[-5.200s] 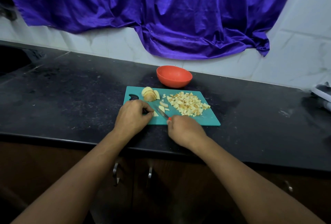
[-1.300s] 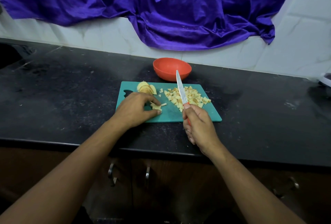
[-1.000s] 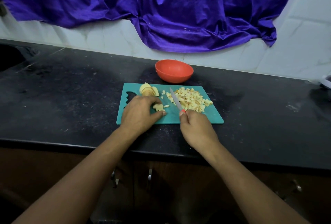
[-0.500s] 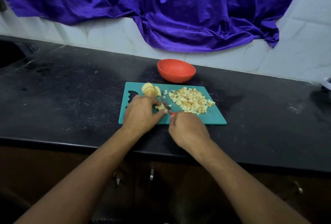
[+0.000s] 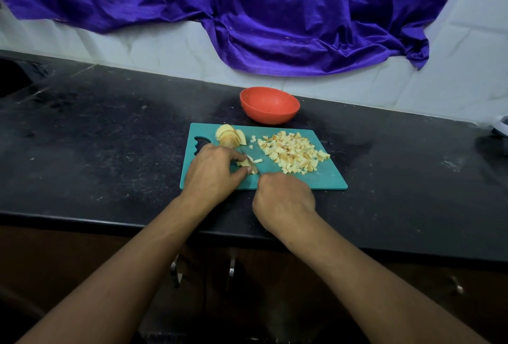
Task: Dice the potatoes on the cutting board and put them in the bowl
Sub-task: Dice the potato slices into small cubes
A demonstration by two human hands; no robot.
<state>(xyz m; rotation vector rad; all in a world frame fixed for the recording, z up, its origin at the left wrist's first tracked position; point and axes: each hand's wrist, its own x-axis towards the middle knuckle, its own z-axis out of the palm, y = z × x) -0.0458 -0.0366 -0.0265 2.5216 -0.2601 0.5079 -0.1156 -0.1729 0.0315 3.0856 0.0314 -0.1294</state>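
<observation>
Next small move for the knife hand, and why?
Probably press the small knife down through the small pale potato piece that the left hand pins on the teal plastic cutting board. The right hand has the blade against it, the stack of potato slices behind is uncut, and the round orange bowl looks empty, so dicing comes before scooping.

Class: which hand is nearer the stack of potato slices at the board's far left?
Left. The left hand, holding a potato piece, lies just in front of the potato slices; the right hand, gripping the knife, is farther back and to the right.
</observation>
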